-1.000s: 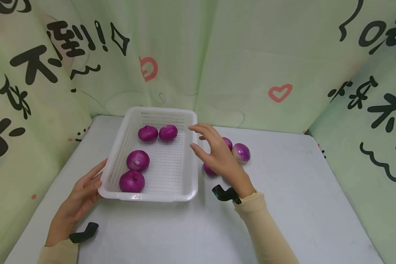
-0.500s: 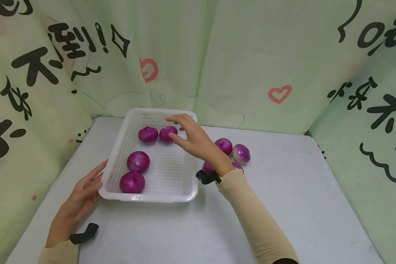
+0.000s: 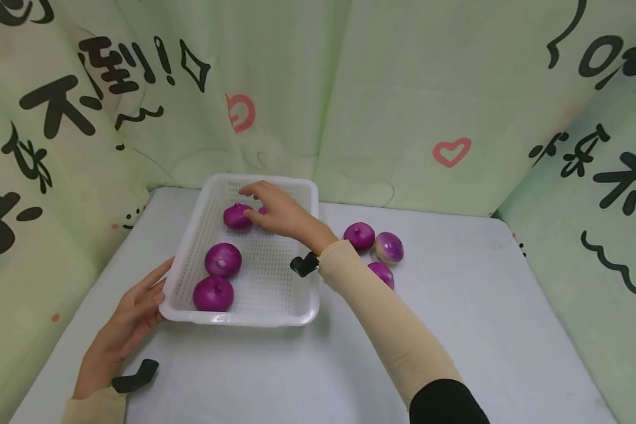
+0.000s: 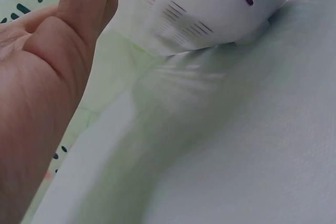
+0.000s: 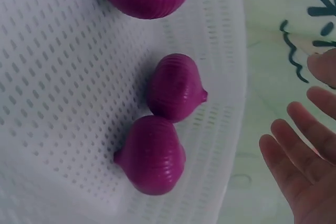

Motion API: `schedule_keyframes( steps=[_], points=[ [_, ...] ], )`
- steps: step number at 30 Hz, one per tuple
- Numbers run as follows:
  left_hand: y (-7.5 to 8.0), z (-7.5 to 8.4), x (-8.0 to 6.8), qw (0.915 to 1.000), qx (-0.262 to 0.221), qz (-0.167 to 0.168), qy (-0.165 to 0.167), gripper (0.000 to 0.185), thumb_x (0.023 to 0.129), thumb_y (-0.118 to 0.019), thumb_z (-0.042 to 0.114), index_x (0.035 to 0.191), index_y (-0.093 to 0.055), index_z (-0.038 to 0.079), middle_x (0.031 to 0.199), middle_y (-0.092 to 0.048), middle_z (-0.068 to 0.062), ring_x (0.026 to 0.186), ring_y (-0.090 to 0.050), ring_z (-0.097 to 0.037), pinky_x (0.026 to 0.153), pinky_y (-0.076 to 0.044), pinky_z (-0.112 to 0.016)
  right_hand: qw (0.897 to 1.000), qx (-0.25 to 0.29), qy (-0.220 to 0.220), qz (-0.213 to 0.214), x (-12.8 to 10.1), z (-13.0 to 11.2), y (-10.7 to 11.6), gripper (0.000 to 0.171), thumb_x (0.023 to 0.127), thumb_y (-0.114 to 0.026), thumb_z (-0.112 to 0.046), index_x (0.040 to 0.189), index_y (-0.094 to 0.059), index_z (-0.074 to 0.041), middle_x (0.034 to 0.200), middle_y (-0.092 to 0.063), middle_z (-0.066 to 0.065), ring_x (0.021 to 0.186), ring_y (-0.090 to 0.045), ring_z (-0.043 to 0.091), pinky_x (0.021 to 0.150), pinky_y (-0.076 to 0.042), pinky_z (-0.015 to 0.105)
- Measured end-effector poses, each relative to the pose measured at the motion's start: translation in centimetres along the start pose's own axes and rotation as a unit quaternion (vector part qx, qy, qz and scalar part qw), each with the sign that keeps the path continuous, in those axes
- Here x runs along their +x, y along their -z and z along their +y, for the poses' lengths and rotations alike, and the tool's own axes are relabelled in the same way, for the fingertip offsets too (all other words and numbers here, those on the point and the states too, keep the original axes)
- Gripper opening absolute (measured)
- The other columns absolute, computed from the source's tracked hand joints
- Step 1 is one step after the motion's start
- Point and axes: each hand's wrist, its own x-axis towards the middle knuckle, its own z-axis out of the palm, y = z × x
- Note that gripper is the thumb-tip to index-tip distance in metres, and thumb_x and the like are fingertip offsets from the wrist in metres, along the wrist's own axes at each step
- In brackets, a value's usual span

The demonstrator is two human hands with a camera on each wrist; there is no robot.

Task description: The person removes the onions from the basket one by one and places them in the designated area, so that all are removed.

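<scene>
A white perforated plastic basket holds several purple onions. Two lie near its front left: one onion behind another onion. Toward the back, an onion sits beside a second one, mostly covered by my right hand. That hand hovers over the pair with fingers spread and nothing held; the right wrist view shows both onions touching, apart from the open fingers. My left hand rests its extended fingers against the basket's left side. In the left wrist view the basket's slotted wall shows.
On the white table, right of the basket, lie an onion, a paler purple-and-white onion and another onion partly behind my right sleeve. A green printed curtain encloses the table.
My right hand has moved left from the basket's right rim to over the back onions, with nothing in it. The basket and left hand have stayed in place.
</scene>
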Motion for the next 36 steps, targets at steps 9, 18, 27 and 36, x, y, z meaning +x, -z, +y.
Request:
schedule_keyframes(
  steps=[9, 18, 27, 36],
  points=[
    [-0.1, 0.1, -0.3, 0.9999, 0.010, 0.011, 0.009, 0.062, 0.109, -0.030, -0.002, 0.166, -0.028, 0.023, 0.158, -0.053, 0.008, 0.130, -0.064, -0.010, 0.094, -0.060, -0.028, 0.993, -0.099, -0.012, -0.064, 3.6, -0.7, -1.5, 0.048, 0.105, -0.059, -0.019, 0.151, -0.050, -0.006, 0.152, -0.054, 0.012, 0.138, -0.053, 0.023, 0.118, -0.042, 0.032],
    [-0.2, 0.2, -0.2, 0.9998, 0.013, 0.010, 0.013, 0.062, 0.110, -0.030, -0.001, 0.167, -0.024, 0.021, 0.161, -0.051, 0.008, 0.131, -0.063, -0.011, 0.094, -0.060, -0.028, 0.985, -0.139, -0.037, -0.095, 4.9, 0.3, -2.4, 0.056, 0.106, -0.059, -0.025, 0.156, -0.044, -0.006, 0.158, -0.049, 0.012, 0.144, -0.049, 0.024, 0.121, -0.040, 0.034],
    [-0.1, 0.3, -0.2, 0.9997, 0.022, 0.009, 0.010, 0.062, 0.110, -0.030, -0.001, 0.167, -0.025, 0.022, 0.161, -0.050, 0.009, 0.132, -0.063, -0.011, 0.096, -0.060, -0.029, 0.984, -0.144, -0.055, -0.089, 5.9, 1.5, -3.7, 0.062, 0.105, -0.062, -0.032, 0.158, -0.041, -0.006, 0.157, -0.049, 0.013, 0.145, -0.049, 0.025, 0.119, -0.042, 0.034],
    [0.0, 0.3, 0.0, 0.9994, 0.032, 0.006, 0.011, 0.062, 0.110, -0.030, -0.001, 0.168, -0.023, 0.021, 0.161, -0.050, 0.009, 0.132, -0.063, -0.011, 0.096, -0.060, -0.029, 0.977, -0.176, -0.075, -0.094, 6.1, 2.8, -5.3, 0.074, 0.102, -0.067, -0.037, 0.159, -0.037, -0.001, 0.159, -0.048, 0.017, 0.148, -0.048, 0.030, 0.122, -0.039, 0.038]
  ],
)
